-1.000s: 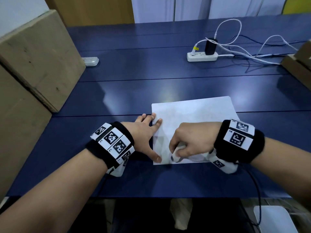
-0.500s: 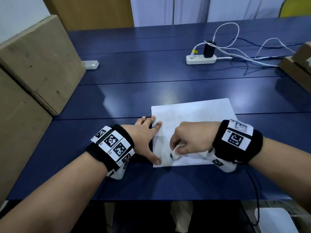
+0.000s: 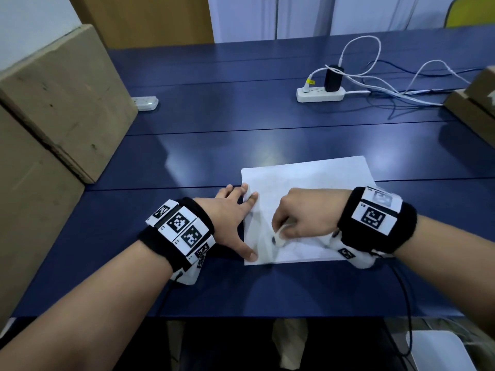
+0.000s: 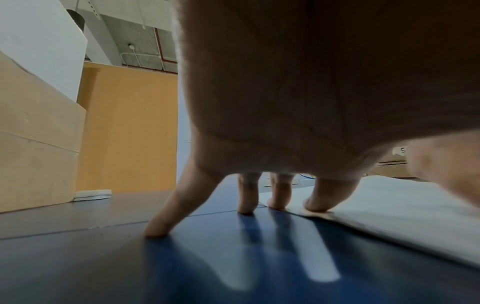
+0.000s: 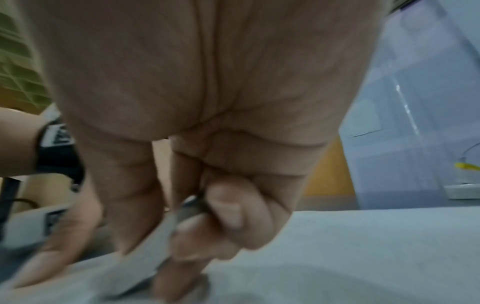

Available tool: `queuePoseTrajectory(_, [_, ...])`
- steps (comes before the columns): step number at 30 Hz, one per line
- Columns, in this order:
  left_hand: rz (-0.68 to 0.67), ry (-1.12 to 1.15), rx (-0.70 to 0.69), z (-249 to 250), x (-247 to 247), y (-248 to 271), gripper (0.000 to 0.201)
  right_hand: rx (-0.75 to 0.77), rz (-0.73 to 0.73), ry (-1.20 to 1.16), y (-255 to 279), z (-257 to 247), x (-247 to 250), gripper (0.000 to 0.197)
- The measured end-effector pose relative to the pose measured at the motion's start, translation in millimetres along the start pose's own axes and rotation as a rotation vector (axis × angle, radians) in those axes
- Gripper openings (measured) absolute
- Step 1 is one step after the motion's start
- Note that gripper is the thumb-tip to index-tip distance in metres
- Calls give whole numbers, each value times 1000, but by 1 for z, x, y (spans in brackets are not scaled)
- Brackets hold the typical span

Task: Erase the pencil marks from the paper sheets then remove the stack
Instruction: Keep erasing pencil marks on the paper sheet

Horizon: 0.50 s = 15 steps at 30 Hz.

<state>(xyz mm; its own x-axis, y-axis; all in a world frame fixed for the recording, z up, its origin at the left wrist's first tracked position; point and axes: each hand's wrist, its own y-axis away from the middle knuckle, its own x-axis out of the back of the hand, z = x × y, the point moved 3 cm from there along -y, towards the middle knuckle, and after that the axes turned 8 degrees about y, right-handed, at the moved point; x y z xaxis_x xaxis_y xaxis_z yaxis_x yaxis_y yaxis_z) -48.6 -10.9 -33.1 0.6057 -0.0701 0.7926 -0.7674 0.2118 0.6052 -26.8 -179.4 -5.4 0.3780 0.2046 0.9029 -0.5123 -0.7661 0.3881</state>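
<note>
At the paper's (image 3: 308, 180) near-left corner, the right hand (image 3: 308, 215) grips an eraser (image 3: 280, 236), mid-erasing, the flat-fingered left hand (image 3: 230, 218) pinning; rubbing likely follows.

On the blue table (image 3: 187, 156) there are one stack of white paper sheets (image 3: 308, 178), one white eraser (image 3: 281, 234), two white power strips (image 3: 320, 94) (image 3: 144, 103), one black charger (image 3: 333, 79), two hands (image 3: 227, 218) (image 3: 308, 215) and three cardboard boxes (image 3: 61, 97) (image 3: 29, 210) (image 3: 474, 103).
</note>
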Motion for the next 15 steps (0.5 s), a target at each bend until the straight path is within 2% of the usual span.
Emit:
queuePoseTrajectory(5, [5, -7, -1, -1, 0, 1, 140, -282, 157, 3, -13, 35, 14, 27])
queuePoseTrajectory(6, [9, -8, -4, 0, 0, 1, 140, -271, 170, 8, -11, 35, 13, 27])
queuePoseTrajectory(8, [12, -2, -7, 0, 0, 0, 140, -154, 141, 13, -4, 24, 10, 25])
queuePoseTrajectory(11, [6, 0, -3, -1, -1, 0, 142, 27, 7, -13, 7, 0, -1, 24])
queuePoseTrajectory(13, [2, -3, -4, -1, -1, 0, 142, 30, -2, -13, 6, 0, -2, 24])
queuePoseTrajectory(15, [-2, -4, -3, -1, -1, 0, 141, -57, 55, -9, 0, 11, 4, 25])
